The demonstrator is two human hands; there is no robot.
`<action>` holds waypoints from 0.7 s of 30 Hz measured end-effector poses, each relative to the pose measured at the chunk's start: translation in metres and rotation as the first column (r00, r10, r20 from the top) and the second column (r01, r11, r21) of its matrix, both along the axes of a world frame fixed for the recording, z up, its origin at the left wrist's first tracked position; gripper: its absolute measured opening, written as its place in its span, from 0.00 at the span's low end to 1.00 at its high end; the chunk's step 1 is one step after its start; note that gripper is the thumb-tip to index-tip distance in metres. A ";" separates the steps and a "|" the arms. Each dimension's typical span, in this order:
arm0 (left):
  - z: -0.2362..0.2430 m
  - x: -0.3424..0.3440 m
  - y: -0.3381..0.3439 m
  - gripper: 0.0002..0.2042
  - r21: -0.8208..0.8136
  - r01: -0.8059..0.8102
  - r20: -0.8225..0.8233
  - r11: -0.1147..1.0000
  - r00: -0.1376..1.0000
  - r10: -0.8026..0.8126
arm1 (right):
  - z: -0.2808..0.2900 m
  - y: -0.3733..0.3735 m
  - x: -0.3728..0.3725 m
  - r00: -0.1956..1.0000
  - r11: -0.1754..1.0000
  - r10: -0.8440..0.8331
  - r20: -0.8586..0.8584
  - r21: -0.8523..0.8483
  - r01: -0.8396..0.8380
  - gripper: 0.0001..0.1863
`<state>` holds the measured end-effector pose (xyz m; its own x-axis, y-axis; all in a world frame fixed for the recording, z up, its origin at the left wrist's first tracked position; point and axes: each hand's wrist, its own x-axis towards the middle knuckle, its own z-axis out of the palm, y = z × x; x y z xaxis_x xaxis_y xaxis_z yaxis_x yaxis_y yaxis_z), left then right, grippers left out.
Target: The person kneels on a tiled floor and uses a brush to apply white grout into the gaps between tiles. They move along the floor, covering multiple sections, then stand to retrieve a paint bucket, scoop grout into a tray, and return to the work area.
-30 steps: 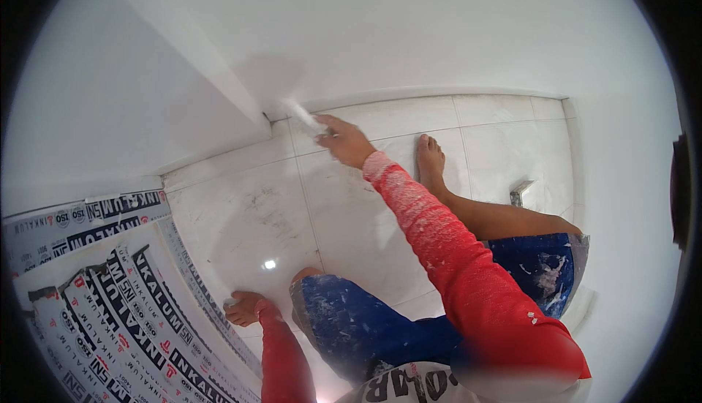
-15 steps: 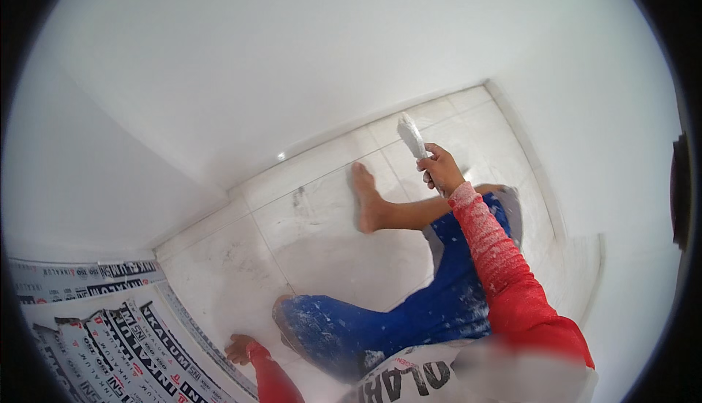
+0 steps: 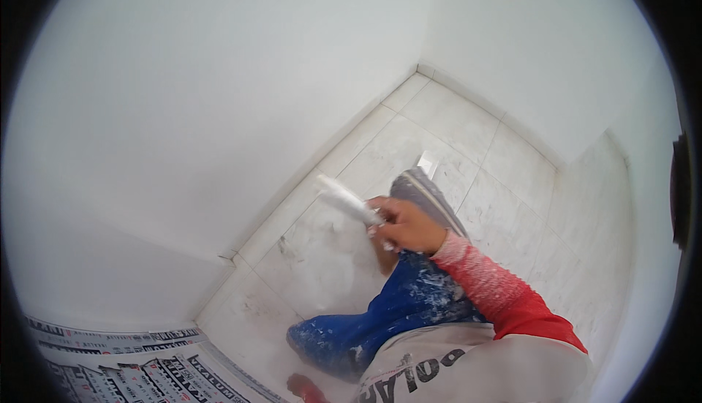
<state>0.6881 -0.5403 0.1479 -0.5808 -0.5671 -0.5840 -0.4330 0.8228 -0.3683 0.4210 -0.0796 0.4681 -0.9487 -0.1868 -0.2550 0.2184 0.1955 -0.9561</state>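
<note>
My right hand (image 3: 411, 227) is wrapped around the handle of a flat, narrow tool (image 3: 344, 200) caked in white. Its shape is like a putty knife, though blur hides the exact kind. The tool tilts up and left, above the floor near the foot of the wall. My left hand (image 3: 301, 386) shows low in the view, beside my left knee and close to the floor. It is dark and smeared, so its fingers cannot be made out.
A white wall (image 3: 241, 88) meets a second wall (image 3: 526, 59) at the far corner. The pale tiled floor (image 3: 322, 257) has dust and smudges. Printed sheeting (image 3: 153, 381) lies at lower left. A flat light-coloured piece (image 3: 427, 162) rests beyond my bent knee.
My view has turned right. My right hand has come closer and left across my leg, its tool swinging from upright to leaning left. My left hand now sits lower in the picture.
</note>
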 end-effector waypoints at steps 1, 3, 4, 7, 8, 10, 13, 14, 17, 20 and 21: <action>0.012 0.001 -0.004 0.15 -0.005 0.010 -0.030 1.000 0.999 -0.010 | -0.012 0.000 -0.004 0.997 0.997 0.073 -0.023 -0.026 -0.074 0.27; 0.043 0.006 -0.027 0.18 -0.077 -0.056 -0.184 0.995 0.982 0.041 | -0.038 -0.009 -0.013 0.993 0.991 0.120 0.009 -0.059 -0.119 0.27; 0.063 0.011 -0.041 0.20 -0.135 -0.127 -0.310 0.983 0.947 0.080 | -0.055 -0.013 -0.020 0.991 0.991 0.125 0.038 -0.052 -0.123 0.28; 0.146 0.040 -0.072 0.23 -0.503 -0.142 -0.839 0.853 0.319 -0.441 | -0.112 -0.022 -0.038 0.980 0.989 0.141 0.141 -0.060 -0.134 0.28; 0.196 0.055 -0.088 0.24 -0.503 -0.083 -0.824 0.860 0.346 -0.448 | -0.132 -0.024 -0.043 0.975 0.989 0.135 0.176 -0.085 -0.122 0.28; 0.272 0.074 -0.093 0.27 -0.814 -0.356 -0.564 0.459 0.300 -0.769 | -0.169 -0.024 -0.051 0.972 0.990 0.103 0.212 -0.116 -0.079 0.27; 0.367 0.128 -0.073 0.27 -0.853 -0.477 -0.453 0.210 0.479 -0.752 | -0.211 -0.033 -0.065 0.979 0.987 0.151 0.138 -0.073 -0.142 0.25; 0.391 0.143 -0.073 0.24 -0.886 -0.459 -0.309 0.070 0.470 -0.827 | -0.221 -0.034 -0.069 0.971 0.978 0.207 0.121 0.008 -0.210 0.25; 0.402 0.173 -0.042 0.30 -0.810 -0.586 -0.585 -0.022 0.806 0.090 | -0.245 -0.032 -0.081 0.960 0.962 0.271 -0.067 0.063 -0.267 0.26; 0.410 0.187 -0.019 0.31 -0.763 -0.604 -0.638 0.230 0.761 -0.121 | -0.258 -0.025 -0.089 0.939 0.921 0.345 -0.012 0.200 -0.335 0.25; 0.418 0.182 -0.018 0.30 -0.761 -0.578 -0.636 0.294 0.754 -0.166 | -0.257 -0.024 -0.090 0.946 0.923 0.323 0.029 0.209 -0.322 0.24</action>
